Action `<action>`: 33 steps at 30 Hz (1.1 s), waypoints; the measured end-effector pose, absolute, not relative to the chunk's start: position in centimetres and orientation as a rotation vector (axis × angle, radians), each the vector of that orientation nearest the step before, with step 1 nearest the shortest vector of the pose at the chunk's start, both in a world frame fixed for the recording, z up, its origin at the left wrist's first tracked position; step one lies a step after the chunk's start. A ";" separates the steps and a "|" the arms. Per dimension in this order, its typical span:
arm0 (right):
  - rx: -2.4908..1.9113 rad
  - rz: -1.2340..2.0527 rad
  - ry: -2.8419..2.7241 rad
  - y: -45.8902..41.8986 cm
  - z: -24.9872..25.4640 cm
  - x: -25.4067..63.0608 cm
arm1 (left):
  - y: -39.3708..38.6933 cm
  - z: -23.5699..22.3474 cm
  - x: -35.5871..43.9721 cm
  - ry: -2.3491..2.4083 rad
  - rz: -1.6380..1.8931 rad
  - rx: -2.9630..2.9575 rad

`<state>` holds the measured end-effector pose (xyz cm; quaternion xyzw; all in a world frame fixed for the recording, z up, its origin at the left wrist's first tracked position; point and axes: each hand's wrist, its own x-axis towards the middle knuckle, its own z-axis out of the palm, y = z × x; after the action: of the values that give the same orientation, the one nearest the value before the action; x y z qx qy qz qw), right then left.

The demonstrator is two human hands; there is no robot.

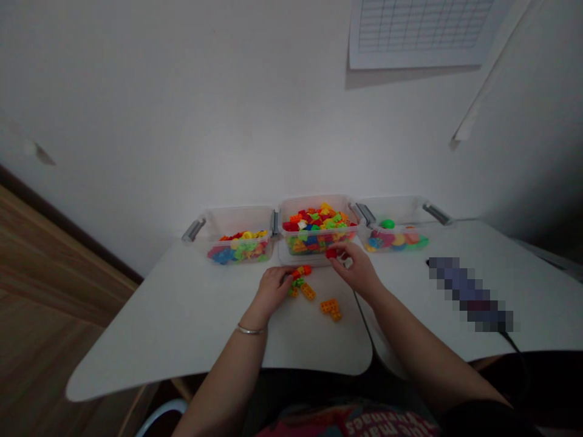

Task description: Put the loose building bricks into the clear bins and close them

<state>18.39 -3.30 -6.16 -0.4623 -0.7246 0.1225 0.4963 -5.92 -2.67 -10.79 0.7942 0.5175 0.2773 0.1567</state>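
From the head view, the left hand (273,290) curls narrowly around a small cluster of red, orange and green plastic bricks (298,278) near the middle of the desk (182,315). The right hand (357,271) pinches a red brick (334,253) just at the front of the middle clear plastic bin (314,203). Loose orange bricks (330,308) lie just below the hands. Along the desk's back edge, the left clear bin (239,233) and right clear bin (392,209) stand on either side of the middle one, all holding mixed bricks. A thin metal bangle (250,330) circles the left wrist. A pixelated object (469,294) with a dark cable (510,343) lies toward the desk's right edge, and a gridded paper chart (421,30) hangs on the wall (182,109).
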 end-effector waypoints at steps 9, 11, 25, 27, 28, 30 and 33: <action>-1.078 0.299 -1.624 1.9 1.4 15.2 | -2.8 -10.3 -5.7 1.527 0.774 2.267; -1.097 0.311 -1.673 3.2 2.0 14.0 | -2.7 -10.5 -5.8 1.523 0.767 2.268; -1.509 0.134 -2.146 5.8 1.2 11.1 | -2.6 -11.0 -6.0 1.487 0.821 2.281; -1.530 0.147 -2.171 6.0 1.1 11.1 | -2.6 -11.1 -6.0 1.487 0.826 2.286; -1.530 0.157 -2.177 6.1 1.1 11.1 | -2.6 -11.0 -6.0 1.489 0.828 2.288; -1.511 0.175 -2.169 6.2 1.0 11.1 | -2.6 -11.0 -5.9 1.496 0.831 2.289; -1.438 0.188 -2.111 6.0 0.9 11.1 | -2.6 -11.0 -6.0 1.497 0.812 2.285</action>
<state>11.14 6.02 0.94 -0.5380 -0.7898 0.0704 0.2860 -5.97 -2.61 -10.97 0.7933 0.5197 0.2819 0.1452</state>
